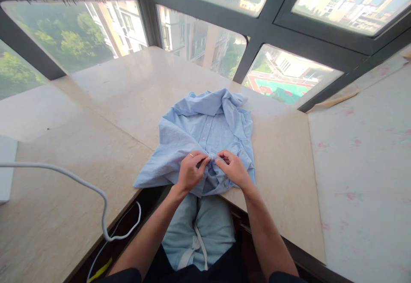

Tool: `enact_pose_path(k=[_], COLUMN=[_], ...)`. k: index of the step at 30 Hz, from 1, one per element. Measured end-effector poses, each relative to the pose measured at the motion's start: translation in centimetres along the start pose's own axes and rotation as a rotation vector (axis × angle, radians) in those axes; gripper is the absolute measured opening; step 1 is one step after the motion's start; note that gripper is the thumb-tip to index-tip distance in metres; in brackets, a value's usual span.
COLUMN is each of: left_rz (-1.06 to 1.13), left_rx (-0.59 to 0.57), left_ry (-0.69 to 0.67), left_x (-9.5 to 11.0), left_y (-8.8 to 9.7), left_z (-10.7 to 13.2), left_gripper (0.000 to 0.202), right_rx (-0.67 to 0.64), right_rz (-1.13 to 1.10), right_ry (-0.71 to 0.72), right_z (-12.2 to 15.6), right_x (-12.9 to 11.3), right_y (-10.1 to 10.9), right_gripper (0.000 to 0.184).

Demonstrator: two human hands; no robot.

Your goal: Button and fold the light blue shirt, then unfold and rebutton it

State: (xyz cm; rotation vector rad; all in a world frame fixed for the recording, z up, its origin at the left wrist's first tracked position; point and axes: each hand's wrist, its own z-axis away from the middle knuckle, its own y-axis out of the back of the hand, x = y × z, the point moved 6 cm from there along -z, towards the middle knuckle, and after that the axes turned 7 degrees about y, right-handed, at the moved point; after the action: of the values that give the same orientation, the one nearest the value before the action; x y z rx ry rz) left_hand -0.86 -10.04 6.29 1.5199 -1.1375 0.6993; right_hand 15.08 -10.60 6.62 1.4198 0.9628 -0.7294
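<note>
A light blue button-up shirt [205, 129] lies crumpled on the beige stone windowsill [105, 116], collar away from me. My left hand [190, 171] pinches the shirt's front placket near its lower end, a ring showing on one finger. My right hand [233, 166] pinches the same strip of fabric just to the right, fingertips nearly touching the left hand's. Both hands are closed on the cloth at the near edge of the sill.
A white cable [96, 193] curls over the sill's front edge at left, beside a white object [6, 167]. Dark-framed windows [257, 22] wrap the far side. A pale patterned surface [366, 163] lies at right. My lap in light blue trousers [208, 227] is below.
</note>
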Motion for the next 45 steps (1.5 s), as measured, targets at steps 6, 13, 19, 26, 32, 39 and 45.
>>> enact_pose_path(k=[6, 13, 19, 26, 32, 39, 45], left_rz=[-0.117, -0.132, -0.039, 0.252, 0.662, 0.875, 0.892], left_rx=[-0.041, -0.027, -0.022, -0.014, -0.046, -0.067, -0.112], left_ry=[-0.212, -0.222, -0.147, 0.121, 0.490, 0.644, 0.634], left_x=[1.1, 0.9, 0.6, -0.3, -4.0, -4.8, -4.6], left_y=[-1.5, -1.8, -1.9, -1.9, -2.9, -3.0, -3.0], left_z=[0.4, 1.0, 1.3, 0.9, 1.3, 1.6, 1.4], left_gripper=[0.024, 0.023, 0.022, 0.020, 0.028, 0.038, 0.038], right_rx=[-0.003, -0.112, -0.100, -0.060, 0.045, -0.003, -0.009], right_rz=[0.167, -0.057, -0.111, -0.107, 0.151, 0.337, 0.337], right_ry=[0.035, -0.046, -0.112, -0.020, 0.208, 0.322, 0.347], right_z=[-0.2, -0.1, 0.2, 0.6, 0.9, 0.8, 0.9], right_x=[-1.8, -0.2, 0.7, 0.4, -2.9, -3.2, -2.3], right_y=[1.7, 2.3, 2.1, 1.9, 0.6, -0.5, -0.3], right_gripper=[0.020, 0.028, 0.032, 0.032, 0.024, 0.028, 0.027])
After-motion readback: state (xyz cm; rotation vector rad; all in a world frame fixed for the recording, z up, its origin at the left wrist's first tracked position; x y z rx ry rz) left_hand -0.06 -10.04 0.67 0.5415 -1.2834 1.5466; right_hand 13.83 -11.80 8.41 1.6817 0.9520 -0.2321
